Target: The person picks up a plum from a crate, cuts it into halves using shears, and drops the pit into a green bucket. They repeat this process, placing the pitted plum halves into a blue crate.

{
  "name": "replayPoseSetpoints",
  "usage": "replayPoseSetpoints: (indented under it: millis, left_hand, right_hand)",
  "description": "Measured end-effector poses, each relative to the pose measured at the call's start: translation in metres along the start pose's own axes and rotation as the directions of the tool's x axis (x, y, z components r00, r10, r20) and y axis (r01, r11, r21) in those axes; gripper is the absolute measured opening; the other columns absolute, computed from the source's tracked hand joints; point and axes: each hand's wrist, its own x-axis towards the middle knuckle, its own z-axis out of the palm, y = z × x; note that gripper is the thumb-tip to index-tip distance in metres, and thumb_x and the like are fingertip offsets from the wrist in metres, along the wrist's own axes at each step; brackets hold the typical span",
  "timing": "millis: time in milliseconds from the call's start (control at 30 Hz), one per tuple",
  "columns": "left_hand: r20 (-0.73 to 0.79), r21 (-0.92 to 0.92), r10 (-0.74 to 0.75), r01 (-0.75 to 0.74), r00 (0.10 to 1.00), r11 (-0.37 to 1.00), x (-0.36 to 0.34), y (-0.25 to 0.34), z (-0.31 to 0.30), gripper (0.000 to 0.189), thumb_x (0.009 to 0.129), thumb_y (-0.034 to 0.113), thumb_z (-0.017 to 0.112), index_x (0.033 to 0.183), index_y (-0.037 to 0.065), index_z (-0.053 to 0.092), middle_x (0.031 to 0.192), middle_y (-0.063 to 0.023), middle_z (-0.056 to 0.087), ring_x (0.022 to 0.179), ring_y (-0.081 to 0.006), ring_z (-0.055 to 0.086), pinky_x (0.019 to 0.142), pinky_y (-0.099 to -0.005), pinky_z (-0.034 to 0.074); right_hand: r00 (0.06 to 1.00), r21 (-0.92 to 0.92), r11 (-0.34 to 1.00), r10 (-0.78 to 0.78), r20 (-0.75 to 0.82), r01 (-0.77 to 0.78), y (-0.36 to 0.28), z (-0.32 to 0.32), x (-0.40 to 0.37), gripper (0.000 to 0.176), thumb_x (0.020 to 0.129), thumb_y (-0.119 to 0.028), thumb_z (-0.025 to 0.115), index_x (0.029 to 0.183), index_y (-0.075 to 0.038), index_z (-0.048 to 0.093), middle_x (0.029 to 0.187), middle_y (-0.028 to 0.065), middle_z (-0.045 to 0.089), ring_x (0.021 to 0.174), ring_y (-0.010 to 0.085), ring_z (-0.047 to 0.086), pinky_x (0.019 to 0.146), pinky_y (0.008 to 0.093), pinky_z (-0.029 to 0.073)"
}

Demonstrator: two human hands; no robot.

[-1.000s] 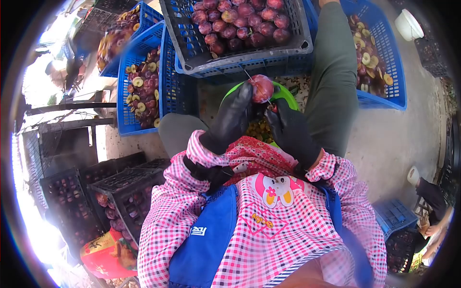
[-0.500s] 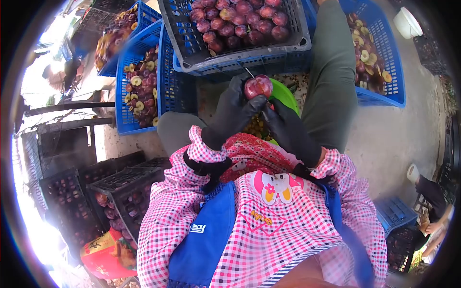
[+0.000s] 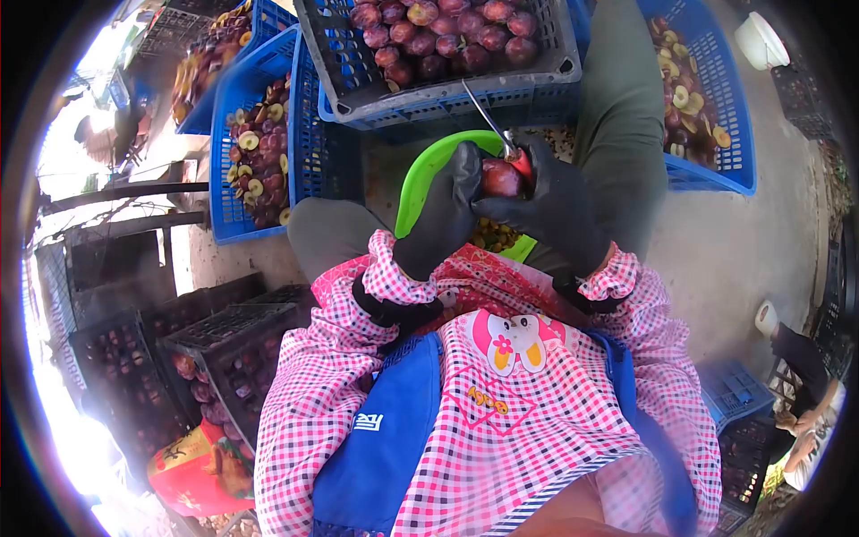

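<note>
We sit over a smooth grey concrete floor (image 3: 707, 268), with its widest bare stretch to our right. Three ribbed blue plastic crates hold halved fruit: one on the right (image 3: 738, 116), one on the left (image 3: 222, 170) and one farther left (image 3: 199, 121). Ahead, one black lattice crate (image 3: 447, 107) of round, glossy whole plums sits on blue plastic, its thick front rim just beyond our hands. Between our knees is one round, smooth green basin (image 3: 413, 192), with small yellowish pieces inside; a narrow gap separates it from the black rim.

Our two hands wear black gloves, close together over the basin. Our left hand (image 3: 447, 201) is curled, its fingers closed against the near-left side of one shiny dark-red plum (image 3: 501, 178). Our right hand (image 3: 559, 192) is wrapped around the plum's other side and grips one red-handled tool (image 3: 519, 162), whose thin, curved metal rod points forward toward the crate's rim.
</note>
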Motion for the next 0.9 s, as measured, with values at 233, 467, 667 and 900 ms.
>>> replayPoseSetpoints:
  millis: [233,467,667,900]
  left_hand:
    - [0.204,-0.1,-0.295,0.32,0.933,0.942,-0.011,0.0,0.004,0.027,0.097,0.014,0.05,0.123,0.006,0.054,0.111,-0.0044,0.06,0.1,-0.0132,0.06,0.08,-0.0256,0.05]
    - [0.366,-0.125,-0.427,0.498,0.827,0.858,-0.016,-0.044,-0.02,0.037,0.094,0.019,0.059,0.128,0.006,0.052,0.113,-0.0012,0.059,0.101,-0.0089,0.056,0.081,-0.0254,0.048]
    - [0.409,0.278,-0.271,0.163,0.871,0.946,-0.02,-0.041,-0.013,0.043,0.097,0.034,0.048,0.131,0.009,0.047,0.115,-0.0083,0.056,0.106,-0.0168,0.055,0.092,-0.0326,0.045]
    - [0.257,-0.411,-0.506,0.568,0.823,0.714,0.011,-0.012,-0.01,0.063,0.095,0.064,0.035,0.117,0.009,0.055,0.092,-0.0074,0.064,0.073,-0.0201,0.063,0.063,-0.0302,0.053]
  right_hand:
    - [0.923,-0.192,0.926,-0.269,0.274,0.327,-0.012,-0.024,0.003,0.048,0.069,-0.053,0.075,0.083,-0.01,0.059,0.071,0.0091,0.061,0.062,0.0298,0.062,0.052,0.0394,0.047]
    - [0.763,-0.164,0.817,-0.416,0.496,0.552,-0.007,-0.028,0.004,0.039,0.077,-0.049,0.069,0.083,-0.013,0.059,0.066,0.0073,0.059,0.059,0.0283,0.062,0.052,0.0417,0.046]
    - [0.467,0.116,0.737,-0.533,0.706,0.666,-0.012,-0.013,-0.007,0.029,0.075,-0.035,0.073,0.083,-0.01,0.06,0.068,0.0101,0.059,0.057,0.0312,0.059,0.054,0.0423,0.046]
    - [0.923,0.667,0.644,0.322,0.209,-0.376,0.01,-0.033,0.022,0.043,0.078,-0.033,0.075,0.102,-0.002,0.056,0.079,0.0103,0.06,0.069,0.0262,0.061,0.068,0.0364,0.048]
